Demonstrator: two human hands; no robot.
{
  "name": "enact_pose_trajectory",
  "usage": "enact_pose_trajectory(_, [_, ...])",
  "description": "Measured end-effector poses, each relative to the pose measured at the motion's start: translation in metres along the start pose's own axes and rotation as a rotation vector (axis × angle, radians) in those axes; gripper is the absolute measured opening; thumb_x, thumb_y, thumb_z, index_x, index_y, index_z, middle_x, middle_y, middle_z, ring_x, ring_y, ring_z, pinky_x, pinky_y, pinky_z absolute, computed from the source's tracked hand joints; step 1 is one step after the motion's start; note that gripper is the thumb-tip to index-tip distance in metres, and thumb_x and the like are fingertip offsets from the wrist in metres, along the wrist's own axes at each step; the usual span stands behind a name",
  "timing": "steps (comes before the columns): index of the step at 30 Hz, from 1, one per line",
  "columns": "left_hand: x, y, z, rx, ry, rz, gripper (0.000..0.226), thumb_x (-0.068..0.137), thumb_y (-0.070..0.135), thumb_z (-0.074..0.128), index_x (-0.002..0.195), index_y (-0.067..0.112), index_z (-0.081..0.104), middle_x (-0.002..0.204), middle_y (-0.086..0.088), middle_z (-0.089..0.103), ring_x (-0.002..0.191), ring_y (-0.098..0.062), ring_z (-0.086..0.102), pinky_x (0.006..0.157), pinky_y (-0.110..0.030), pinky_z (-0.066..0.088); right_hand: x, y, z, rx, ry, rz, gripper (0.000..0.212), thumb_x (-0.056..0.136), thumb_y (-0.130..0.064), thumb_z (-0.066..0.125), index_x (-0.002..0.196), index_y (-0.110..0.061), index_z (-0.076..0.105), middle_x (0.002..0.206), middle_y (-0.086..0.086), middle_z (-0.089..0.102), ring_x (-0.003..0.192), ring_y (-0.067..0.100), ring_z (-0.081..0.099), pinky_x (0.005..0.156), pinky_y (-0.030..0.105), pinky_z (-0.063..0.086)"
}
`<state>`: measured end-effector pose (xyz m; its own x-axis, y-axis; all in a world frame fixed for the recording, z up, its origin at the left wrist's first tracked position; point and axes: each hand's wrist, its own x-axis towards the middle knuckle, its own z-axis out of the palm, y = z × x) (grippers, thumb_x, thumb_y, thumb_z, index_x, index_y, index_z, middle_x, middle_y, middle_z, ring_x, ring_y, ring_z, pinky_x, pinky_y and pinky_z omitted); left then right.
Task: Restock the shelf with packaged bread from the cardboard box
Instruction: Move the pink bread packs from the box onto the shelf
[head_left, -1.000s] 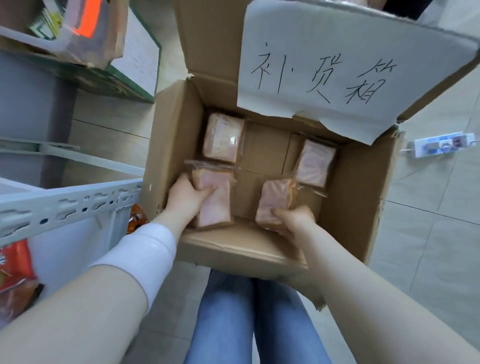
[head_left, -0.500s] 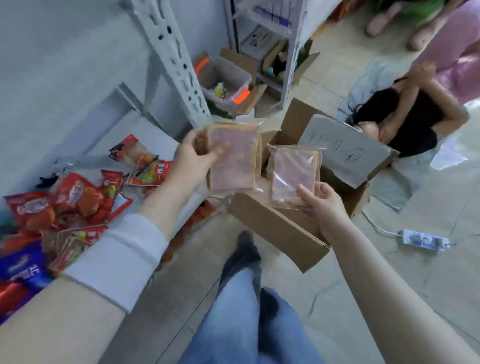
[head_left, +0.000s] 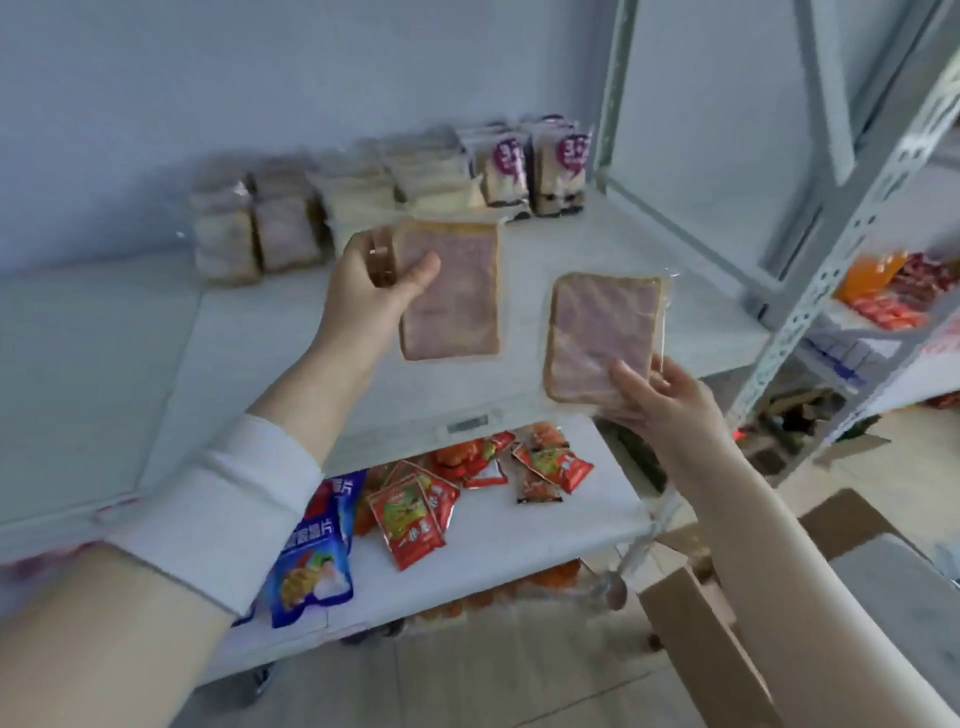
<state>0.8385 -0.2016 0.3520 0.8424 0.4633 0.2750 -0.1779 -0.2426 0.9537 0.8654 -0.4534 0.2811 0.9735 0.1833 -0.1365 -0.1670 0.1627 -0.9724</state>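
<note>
My left hand (head_left: 382, 283) grips a clear-wrapped slice of pink-brown bread (head_left: 454, 296) by its left edge, held upright above the white shelf (head_left: 249, 338). My right hand (head_left: 660, 395) pinches a second bread packet (head_left: 600, 332) by its lower right corner, a little lower and to the right. Both packets hang in the air over the shelf's front half. Rows of packaged bread (head_left: 260, 228) stand at the back of the shelf against the wall. The cardboard box (head_left: 696, 639) shows at the lower right, only its near wall and flaps in view.
Purple-labelled bread packs (head_left: 540, 166) stand at the shelf's back right. The lower shelf (head_left: 498, 551) carries red snack sachets (head_left: 415, 519) and a blue chip bag (head_left: 317, 551). A grey perforated upright (head_left: 831, 270) rises at the right, with a second stocked rack (head_left: 883, 296) behind it.
Both hands lifted a bread packet each out of the box, and the view swung left and up from the box to the shelf. The packets now hang over the shelf.
</note>
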Motion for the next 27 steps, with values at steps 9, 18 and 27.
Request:
enact_pose_trajectory(9, [0.051,-0.090,-0.231,-0.004,0.337,-0.184,0.034,0.085,0.013,0.065,0.116,0.008,0.052,0.096,-0.001,0.061,0.082,-0.012,0.058,0.066,-0.018,0.047,0.039,0.054,0.240,-0.176,-0.212,0.049,0.007,0.087,-0.011,0.062,0.088,-0.007,0.056,0.089,0.014,0.062,0.077,0.025,0.061,0.060,0.022,0.052])
enact_pose_trajectory(18, [0.160,-0.146,-0.247,0.000,0.342,-0.223,0.042,0.085,0.015,0.065,0.122,0.000,0.048,0.105,-0.005,0.059,0.091,-0.016,0.056,0.071,-0.014,0.045,0.124,0.045,0.337,-0.314,-0.100,-0.100,0.015,0.086,-0.014,0.064,0.084,-0.016,0.049,0.081,0.009,0.052,0.076,0.018,0.052,0.058,0.021,0.055])
enact_pose_trajectory(27, [0.227,-0.171,-0.233,0.085,0.439,-0.275,0.053,0.090,0.013,0.059,0.132,0.006,0.028,0.103,-0.005,0.049,0.082,-0.013,0.051,0.056,-0.002,0.040,0.194,0.054,0.392,-0.574,0.062,-0.212,0.041,0.089,-0.023,0.060,0.120,-0.007,0.037,0.105,0.000,0.051,0.098,0.022,0.051,0.076,0.029,0.035])
